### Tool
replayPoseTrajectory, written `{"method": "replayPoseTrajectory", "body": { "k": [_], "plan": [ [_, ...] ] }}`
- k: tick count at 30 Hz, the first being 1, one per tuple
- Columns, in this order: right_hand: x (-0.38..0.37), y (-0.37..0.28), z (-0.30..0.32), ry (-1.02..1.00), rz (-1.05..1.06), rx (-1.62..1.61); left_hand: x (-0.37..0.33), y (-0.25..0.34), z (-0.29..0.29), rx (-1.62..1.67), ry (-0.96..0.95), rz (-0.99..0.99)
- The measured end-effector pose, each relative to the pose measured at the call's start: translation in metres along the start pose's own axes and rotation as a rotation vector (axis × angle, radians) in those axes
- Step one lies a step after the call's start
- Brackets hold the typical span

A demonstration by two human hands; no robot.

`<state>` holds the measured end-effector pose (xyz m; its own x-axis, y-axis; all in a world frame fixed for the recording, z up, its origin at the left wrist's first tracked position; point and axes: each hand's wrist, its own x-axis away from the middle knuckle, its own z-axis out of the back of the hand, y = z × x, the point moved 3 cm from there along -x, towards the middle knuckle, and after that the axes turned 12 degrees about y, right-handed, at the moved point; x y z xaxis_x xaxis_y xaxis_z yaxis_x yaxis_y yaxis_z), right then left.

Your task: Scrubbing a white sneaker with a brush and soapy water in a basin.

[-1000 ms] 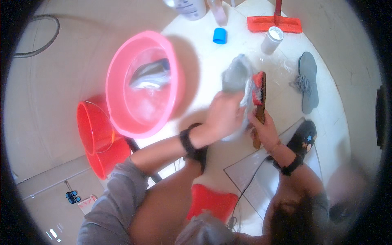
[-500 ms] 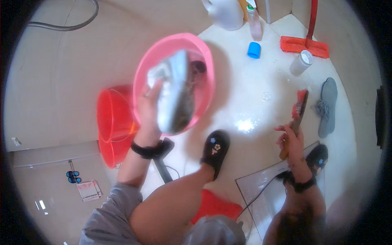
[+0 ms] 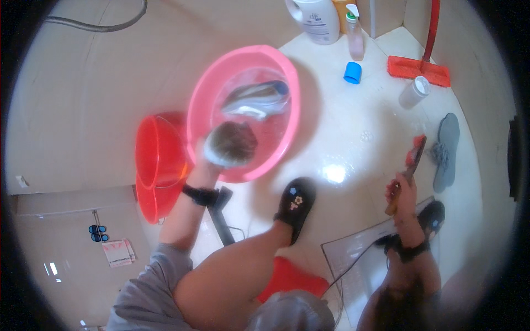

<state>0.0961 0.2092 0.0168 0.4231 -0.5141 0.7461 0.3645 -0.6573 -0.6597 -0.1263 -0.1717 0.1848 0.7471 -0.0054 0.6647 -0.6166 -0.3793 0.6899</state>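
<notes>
My left hand (image 3: pixel 204 163) is closed around a pale shoe (image 3: pixel 231 144) at the near left rim of the pink basin (image 3: pixel 295 118). The shoe's dark, dirty-looking underside faces up, and its outline is a little blurred. A second shoe (image 3: pixel 256 100), grey and white with a blue patch, lies in the basin, where there seems to be some water. Off to the right, my right hand (image 3: pixel 406 192) grips a scrub brush (image 3: pixel 414 157) by its brown handle. The brush's red bristles point up and left, with whitish stuff among them, well away from the basin.
Red buckets (image 3: pixel 160 154) stand left of the basin. Across the floor are a blue cap (image 3: pixel 352 73), a white tub (image 3: pixel 415 92), a grey slipper (image 3: pixel 448 149) and a red floor brush (image 3: pixel 419 70). A white jug (image 3: pixel 317 22) and a pump bottle (image 3: pixel 355 41) stand by the wall.
My left hand has turned and lowered the held shoe, so the second shoe in the basin shows more. The brush in my right hand has shifted slightly right and down.
</notes>
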Motion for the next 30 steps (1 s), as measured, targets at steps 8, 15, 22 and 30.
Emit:
{"method": "replayPoseTrajectory", "body": {
  "k": [8, 15, 22, 30],
  "plan": [
    [-0.011, 0.006, 0.015, 0.065, 0.008, -0.015, -0.063, 0.021, 0.022, -1.425, 0.093, -0.153],
    [-0.02, 0.012, 0.019, 0.07, -0.032, -0.037, -0.119, 0.012, 0.05, -1.851, -0.228, -0.801],
    [-0.008, 0.004, 0.01, 0.104, -0.034, -0.03, -0.194, -0.01, 0.097, -2.082, -0.178, -0.888],
    [-0.018, 0.011, 0.02, 0.1, -0.085, -0.072, -0.193, -0.001, 0.069, -1.938, -0.036, -0.696]
  ]
}}
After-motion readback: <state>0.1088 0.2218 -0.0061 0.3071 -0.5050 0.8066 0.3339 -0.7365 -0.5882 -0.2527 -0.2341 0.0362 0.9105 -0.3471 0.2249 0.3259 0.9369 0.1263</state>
